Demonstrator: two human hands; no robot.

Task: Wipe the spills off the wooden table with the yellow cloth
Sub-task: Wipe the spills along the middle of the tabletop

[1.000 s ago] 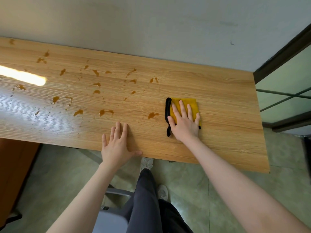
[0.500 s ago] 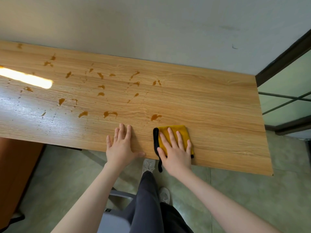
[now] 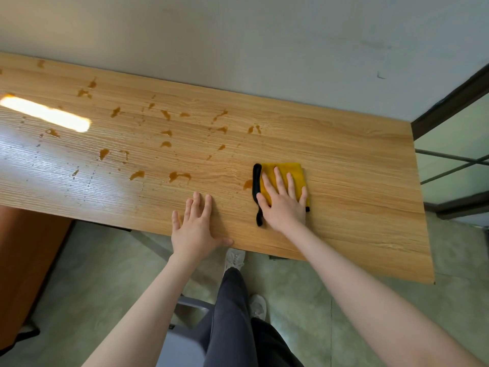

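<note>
While the fingers (image 3: pixel 276 178) of the right hand (image 3: pixel 284 205) were spread flat, the yellow cloth (image 3: pixel 296 176) was pressed beneath them onto the wooden table (image 3: pixel 357 186), right of centre. Its black edge was observed touching one brown spill (image 3: pixel 248 184). The left hand (image 3: pixel 195 229) was laid flat, fingers straight, near the front edge. Further spills (image 3: pixel 180 176) were noted scattered to the left.

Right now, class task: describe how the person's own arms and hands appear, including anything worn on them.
Both forearms are bare, no sleeves in view. The left hand and right hand wear no gloves, and no rings, watch or bracelets show. Fingernails look short and unpainted.
</note>
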